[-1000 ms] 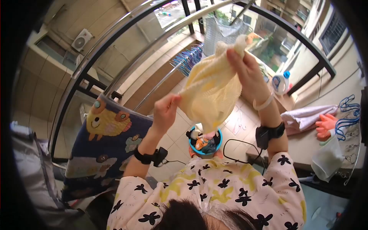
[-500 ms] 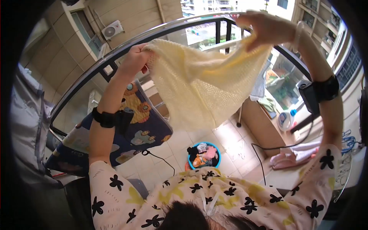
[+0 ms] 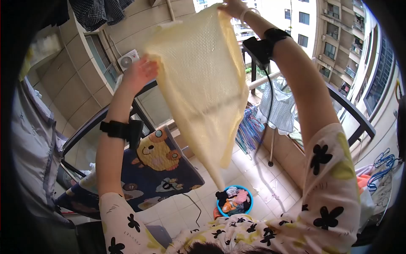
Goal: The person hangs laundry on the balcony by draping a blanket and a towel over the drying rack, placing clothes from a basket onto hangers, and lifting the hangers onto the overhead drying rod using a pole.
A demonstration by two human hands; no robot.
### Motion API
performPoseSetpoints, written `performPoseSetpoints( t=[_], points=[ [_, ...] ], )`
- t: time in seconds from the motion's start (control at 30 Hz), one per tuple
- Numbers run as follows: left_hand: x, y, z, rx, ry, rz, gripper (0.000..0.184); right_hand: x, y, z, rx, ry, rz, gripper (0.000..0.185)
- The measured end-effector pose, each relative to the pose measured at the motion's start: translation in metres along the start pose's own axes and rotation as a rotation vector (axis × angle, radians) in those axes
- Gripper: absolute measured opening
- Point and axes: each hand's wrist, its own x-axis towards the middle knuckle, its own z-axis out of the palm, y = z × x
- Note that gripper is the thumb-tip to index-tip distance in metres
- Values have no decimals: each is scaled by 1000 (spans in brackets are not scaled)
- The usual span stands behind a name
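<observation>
A pale yellow cloth (image 3: pixel 203 80) with a waffle-like texture hangs spread in front of me, its lower end tapering to a point above the basin. High up, my right hand (image 3: pixel 232 7) is closed on the cloth's top right corner, partly cut off by the frame edge. Beside the cloth's left edge is my left hand (image 3: pixel 143 73), with fingers stretched out and slightly blurred. Its fingertips meet or overlap the edge; whether they press on it I cannot tell. Whether the cloth is a towel or a garment does not show.
A blue basin (image 3: pixel 252 203) of mixed clothes stands on the tiled floor. Left is a dark blue bear-print blanket (image 3: pixel 148 186) over a rail. Several hangers (image 3: pixel 248 131) and a grey-white garment (image 3: pixel 277 106) hang right. Dark checked clothing (image 3: pixel 95 15) hangs overhead, near the balcony railing (image 3: pixel 351 112).
My right hand has risen and moved left, lifting the cloth's right corner, so the cloth hangs longer. My left hand has opened from its grip and moved slightly left and down.
</observation>
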Motion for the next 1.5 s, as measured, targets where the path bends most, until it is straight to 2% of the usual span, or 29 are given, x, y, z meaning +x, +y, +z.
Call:
performPoseSetpoints(
  t=[0.03,0.07,0.1,0.13,0.2,0.3,0.4,0.43,0.53,0.57,0.63,0.7,0.77,0.8,0.83,0.9,0.97,1.0,1.03,1.07,1.1,1.13,1.17,1.2,1.23,1.3,1.37,1.47,1.5],
  points=[
    [3,-7,-10,202,-95,-57,36,-1,10,34,175,49,-88,67],
    [-13,-10,3,390,59,-188,38,-33,-15,26,150,-240,145,86],
    [-25,-24,3,407,59,-137,39,-59,-39,5,200,-481,187,84],
    [-40,-39,2,425,59,-87,40,-85,-36,8,266,-523,20,71],
    [-107,-39,23,388,-52,-78,36,-151,-50,-15,619,-681,14,37],
    [-174,-77,25,300,-110,-80,32,-244,-73,-75,556,-907,478,31],
    [-207,-138,25,403,-58,-185,29,-334,-72,-71,596,-907,711,37],
    [-202,-159,26,485,78,-88,27,-355,-76,-63,614,-872,760,40],
    [-188,-203,43,477,271,90,24,-404,-97,-25,564,-582,608,52],
    [-184,-211,47,385,326,188,22,-412,-101,-15,563,-587,618,52],
    [-176,-200,49,487,285,132,21,-423,-98,10,657,-400,698,57],
    [-177,-194,51,588,239,79,19,-429,-89,31,771,-376,862,62],
    [-175,-191,52,662,314,40,20,-427,-83,39,463,-89,877,63],
    [-174,-190,48,662,305,42,20,-439,-73,56,300,-85,734,51],
    [-175,-190,42,816,293,18,22,-442,-66,59,295,-79,739,51],
    [-180,-179,39,976,273,3,24,-442,-57,63,674,-519,882,40],
    [-191,-152,42,1101,207,-74,27,-424,-70,26,672,-443,818,32],
    [-192,-153,37,1107,201,-65,27,-413,-68,6,791,-589,1036,30],
    [-194,-156,30,845,157,1,26,-410,-63,-8,911,-739,1259,28],
    [-191,-158,26,719,131,33,25,-404,-47,-10,957,-793,1296,30],
    [-188,-158,22,592,101,62,25,-387,-39,-25,1040,-755,1192,33],
    [-183,-159,21,230,110,56,25,-373,-37,-33,895,-586,1137,37],
    [-174,-151,24,34,64,55,27,-358,-22,-19,830,-504,1092,40],
    [-165,-143,27,-171,20,45,30,-325,-32,-39,654,-464,874,45],
    [-155,-136,30,-367,-21,27,34,-305,-19,-25,640,-392,854,45],
    [-123,-127,22,-525,-227,49,41,-266,-10,-5,448,-151,674,49],
    [-103,-127,7,-693,-376,184,38,-236,-18,18,254,-145,603,46],
    [-102,-124,9,-750,-244,258,36,-224,-12,13,163,21,663,39],
    [-108,-119,15,-735,-283,201,34,-220,-6,2,182,-141,732,36]
  ],
)
